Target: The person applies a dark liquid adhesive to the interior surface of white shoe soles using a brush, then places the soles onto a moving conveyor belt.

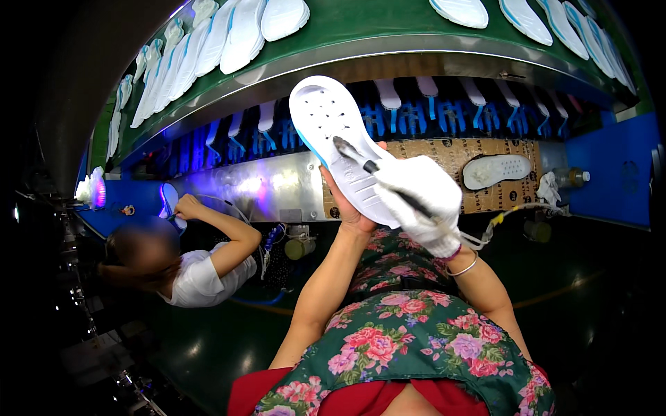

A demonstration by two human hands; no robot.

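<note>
A white shoe sole (325, 111) with a blue stripe along its side is held up in front of me, its toe end pointing away and to the left. My bare left hand (345, 201) grips it from beneath, fingers wrapped round its edges. In a white knitted glove, my right hand (420, 197) is closed on a brush (359, 157) with a dark handle. The brush's tip rests at the middle of the sole's upper face, just below several small holes. Part of the sole's heel is hidden behind the glove.
Another white sole (497, 171) lies on a cardboard sheet (433, 148) over a metal ledge. Beyond, a green conveyor belt (374, 24) carries several soles. Blue racks (413, 118) hang underneath. A co-worker (208, 270) works at left. A bottle (574, 177) stands at right.
</note>
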